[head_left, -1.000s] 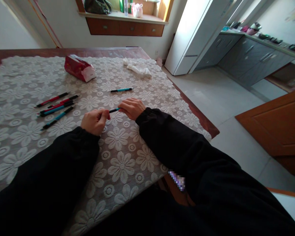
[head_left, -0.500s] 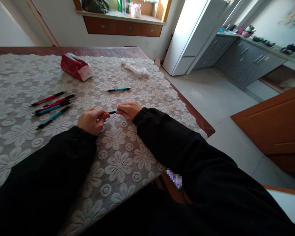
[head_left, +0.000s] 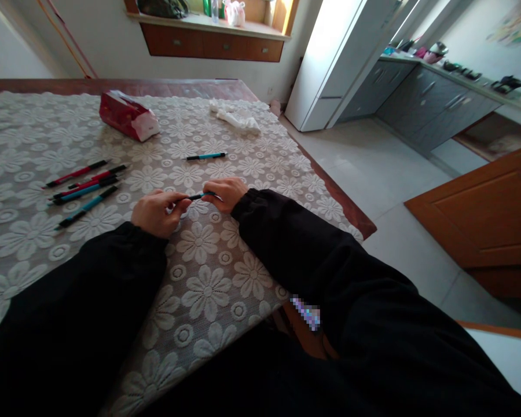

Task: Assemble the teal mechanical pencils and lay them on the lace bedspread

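Between my two hands, just above the lace tablecloth (head_left: 206,292), is a blue and black pen (head_left: 195,197). My left hand (head_left: 158,213) pinches its dark end between thumb and fingers. The blue end sits in the closed fingers of my right hand (head_left: 226,193), which hide part of it. Beyond the hands lies another blue and black pen (head_left: 205,156), flat on the cloth. To the left are several pens in a loose group, among them a red and black pen (head_left: 77,174) and a blue and black pen (head_left: 89,207).
A red tissue pack (head_left: 124,116) stands toward the back of the table. Crumpled white tissue or plastic (head_left: 238,120) lies at the back right. The wooden table edge (head_left: 351,217) runs along the right, with a brown door (head_left: 481,214) beyond.
The view has shifted slightly, so everything sits a little further left. My right fingers have changed their hold slightly, and more of the pen's blue part shows. Both hands stay on the pen.
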Tool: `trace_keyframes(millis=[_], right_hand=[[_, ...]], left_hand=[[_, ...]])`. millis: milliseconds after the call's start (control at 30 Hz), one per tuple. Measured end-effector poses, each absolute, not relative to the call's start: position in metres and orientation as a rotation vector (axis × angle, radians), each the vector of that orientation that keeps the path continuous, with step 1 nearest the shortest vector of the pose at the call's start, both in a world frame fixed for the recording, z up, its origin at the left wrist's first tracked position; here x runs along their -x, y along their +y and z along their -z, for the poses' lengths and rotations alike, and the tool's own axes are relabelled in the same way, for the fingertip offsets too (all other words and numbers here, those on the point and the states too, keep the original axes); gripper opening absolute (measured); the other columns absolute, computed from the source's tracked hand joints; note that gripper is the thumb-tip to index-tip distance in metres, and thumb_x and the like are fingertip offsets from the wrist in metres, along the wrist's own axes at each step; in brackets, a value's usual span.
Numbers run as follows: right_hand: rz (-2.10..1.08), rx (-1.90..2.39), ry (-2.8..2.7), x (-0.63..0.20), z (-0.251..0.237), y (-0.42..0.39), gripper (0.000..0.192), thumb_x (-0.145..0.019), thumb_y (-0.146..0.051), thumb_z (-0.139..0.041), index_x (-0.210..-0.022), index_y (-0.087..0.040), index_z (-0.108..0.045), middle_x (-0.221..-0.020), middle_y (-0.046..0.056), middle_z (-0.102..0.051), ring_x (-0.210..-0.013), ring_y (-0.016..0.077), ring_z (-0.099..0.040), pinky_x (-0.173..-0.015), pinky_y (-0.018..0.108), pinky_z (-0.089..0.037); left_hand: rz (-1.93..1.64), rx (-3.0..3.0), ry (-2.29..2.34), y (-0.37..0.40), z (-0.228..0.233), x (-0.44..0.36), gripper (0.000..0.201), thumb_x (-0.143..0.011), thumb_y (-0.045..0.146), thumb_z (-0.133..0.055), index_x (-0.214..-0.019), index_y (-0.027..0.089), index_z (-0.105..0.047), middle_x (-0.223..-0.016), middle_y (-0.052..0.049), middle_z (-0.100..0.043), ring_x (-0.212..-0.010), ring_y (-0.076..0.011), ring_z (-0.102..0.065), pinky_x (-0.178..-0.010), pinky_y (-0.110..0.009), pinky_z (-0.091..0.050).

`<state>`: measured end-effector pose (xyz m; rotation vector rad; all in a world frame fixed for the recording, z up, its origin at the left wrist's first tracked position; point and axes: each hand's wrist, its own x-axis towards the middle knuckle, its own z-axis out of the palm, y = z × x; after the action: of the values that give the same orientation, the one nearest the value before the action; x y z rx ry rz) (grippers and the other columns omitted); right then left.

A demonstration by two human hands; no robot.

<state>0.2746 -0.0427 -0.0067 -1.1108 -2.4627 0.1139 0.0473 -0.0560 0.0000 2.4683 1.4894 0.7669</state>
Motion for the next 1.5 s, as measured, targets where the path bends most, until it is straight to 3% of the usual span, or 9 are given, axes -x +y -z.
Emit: trace_keyframes(millis=[1100, 1267, 1433, 1500], right_hand=[[-0.111, 1.108, -2.501, -0.275, 0.007, -0.041, 0.03, -0.099, -0.041, -0.042, -0.094, -0.019, -0.062, -0.089, 0.002, -0.065, -0.075, 0.0141, -0.053, -0.064, 0.028, -0.027], [-0.103, 1.109, -2.474, -0.274, 0.006, -0.043, 0.032, -0.1, -0.042, -0.041, -0.096, -0.018, -0.062, -0.09, 0.002, -0.064, -0.079, 0.0141, -0.055, -0.068, 0.027, -0.032], [-0.081, 1.089, -2.276, -0.284, 0.002, -0.039, 0.03, -0.1, -0.042, -0.045, -0.108, -0.017, -0.059, -0.106, 0.006, -0.063, -0.09, 0.0143, -0.055, -0.082, 0.026, -0.038], [-0.14, 1.162, -2.172, -0.29, 0.005, -0.033, 0.03, -0.097, -0.043, -0.049, -0.104, -0.017, -0.06, -0.094, 0.003, -0.063, -0.081, 0.0134, -0.055, -0.077, 0.026, -0.039]], left_hand=[[-0.738, -2.497, 1.488, -0.055, 0.001, -0.048, 0.025, -0.084, 0.04, -0.058, -0.099, 0.027, -0.075, -0.073, -0.003, -0.067, -0.068, -0.0203, -0.06, -0.064, -0.03, -0.043], [-0.675, -2.466, 1.535, -0.058, -0.004, -0.049, 0.028, -0.087, 0.042, -0.052, -0.092, 0.026, -0.074, -0.071, -0.003, -0.065, -0.067, -0.0197, -0.058, -0.063, -0.029, -0.041], [-0.683, -2.296, 1.632, -0.061, -0.012, -0.048, 0.039, -0.094, 0.043, -0.041, -0.083, 0.024, -0.072, -0.072, 0.0, -0.068, -0.063, -0.0164, -0.057, -0.061, -0.027, -0.038], [-0.746, -2.202, 1.629, -0.061, -0.013, -0.048, 0.039, -0.095, 0.043, -0.04, -0.084, 0.024, -0.072, -0.069, 0.001, -0.068, -0.059, -0.0151, -0.056, -0.058, -0.026, -0.037]])
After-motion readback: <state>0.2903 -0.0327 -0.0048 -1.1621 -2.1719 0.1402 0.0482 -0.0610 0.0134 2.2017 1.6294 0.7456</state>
